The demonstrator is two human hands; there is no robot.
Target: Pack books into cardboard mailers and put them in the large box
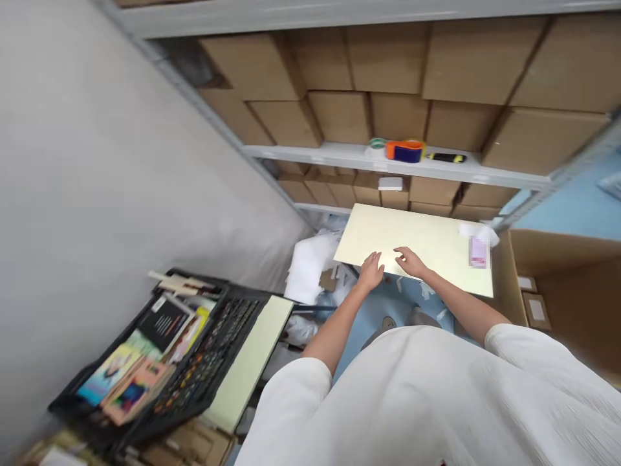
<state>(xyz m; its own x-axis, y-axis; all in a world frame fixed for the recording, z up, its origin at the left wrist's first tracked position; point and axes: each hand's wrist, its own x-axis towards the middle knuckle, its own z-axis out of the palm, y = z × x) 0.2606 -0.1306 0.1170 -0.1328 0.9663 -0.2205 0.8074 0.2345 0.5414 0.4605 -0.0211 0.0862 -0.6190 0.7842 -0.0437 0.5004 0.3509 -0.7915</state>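
A pale yellow tabletop (412,236) stands in front of me. At its near edge rests my left hand (372,272), fingers stretched out and nothing visible in it. Just right of it, my right hand (411,263) is over the same edge, with its fingers loosely bent and apart, also holding nothing that I can see. Towards the table's right end lies a pink-purple item (478,252), blurred out. A crumpled white piece (480,232), perhaps paper or cloth, lies just behind it.
Cardboard boxes (339,116) fill the shelves ahead. Tape rolls (406,151) and a yellow-black cutter (446,158) lie on a shelf edge. A black crate (194,362) of books stands left, a large open carton (563,259) right. White scraps (310,268) lie below.
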